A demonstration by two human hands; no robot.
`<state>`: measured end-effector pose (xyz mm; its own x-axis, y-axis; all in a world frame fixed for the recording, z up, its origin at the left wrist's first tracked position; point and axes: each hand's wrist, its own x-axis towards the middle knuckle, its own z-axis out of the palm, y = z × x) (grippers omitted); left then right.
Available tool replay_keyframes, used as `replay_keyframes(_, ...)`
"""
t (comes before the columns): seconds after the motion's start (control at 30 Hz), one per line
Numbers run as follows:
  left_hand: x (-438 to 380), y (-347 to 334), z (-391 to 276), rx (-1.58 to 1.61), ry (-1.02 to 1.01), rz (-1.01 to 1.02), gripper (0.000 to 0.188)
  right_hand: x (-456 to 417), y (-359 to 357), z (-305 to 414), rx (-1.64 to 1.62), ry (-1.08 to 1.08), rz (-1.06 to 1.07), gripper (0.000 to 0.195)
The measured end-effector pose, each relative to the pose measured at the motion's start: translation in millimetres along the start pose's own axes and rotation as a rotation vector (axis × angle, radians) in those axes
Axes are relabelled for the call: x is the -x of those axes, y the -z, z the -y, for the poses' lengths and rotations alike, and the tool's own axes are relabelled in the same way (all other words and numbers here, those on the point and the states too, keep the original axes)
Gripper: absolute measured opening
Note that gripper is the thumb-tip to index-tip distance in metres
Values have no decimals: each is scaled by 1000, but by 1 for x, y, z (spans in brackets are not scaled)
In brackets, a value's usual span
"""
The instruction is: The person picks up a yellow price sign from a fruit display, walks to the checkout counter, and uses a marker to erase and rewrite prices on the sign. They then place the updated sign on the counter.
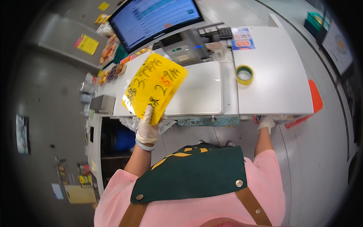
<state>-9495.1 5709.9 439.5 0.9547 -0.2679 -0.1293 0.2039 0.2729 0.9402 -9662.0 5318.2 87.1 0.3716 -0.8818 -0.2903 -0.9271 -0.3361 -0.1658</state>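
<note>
My left hand (148, 127), in a thin whitish glove, grips yellow price cards (156, 82) by their lower corner, with handwriting on the top card. The cards are held up over the counter, in front of the flat white plate of a scale (198, 90). My right hand (266, 122), gloved too, is at the counter's front edge on the right, partly under the top. Its fingers are hidden there, beside a small red item.
A monitor (156, 20) stands behind the scale, beside a grey label printer (184, 51). A roll of yellow tape (244, 75) and a printed leaflet (243, 39) lie on the white counter (275, 71). Fruit (107, 54) is at the back left. A blue drawer front (208, 121) is below.
</note>
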Motion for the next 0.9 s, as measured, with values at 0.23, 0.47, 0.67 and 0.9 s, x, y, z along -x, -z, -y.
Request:
replay_keyframes(0.23, 20, 7, -1, -80, -69, -12, 35, -14, -6, -4, -28, 4, 7, 36)
replay_keyframes(0.47, 12, 19, 5, -80, -12, -29, 39, -32, -14, -15, 145, 95, 25, 35)
replay_keyframes(0.67, 10, 28, 7, -47, -23, -24, 40, -14, -7, -24, -102, 146, -46, 40)
replay_keyframes(0.9, -1, 21, 10, -19, 16, 23, 41, -18, -29, -30, -255, 164, -207, 37)
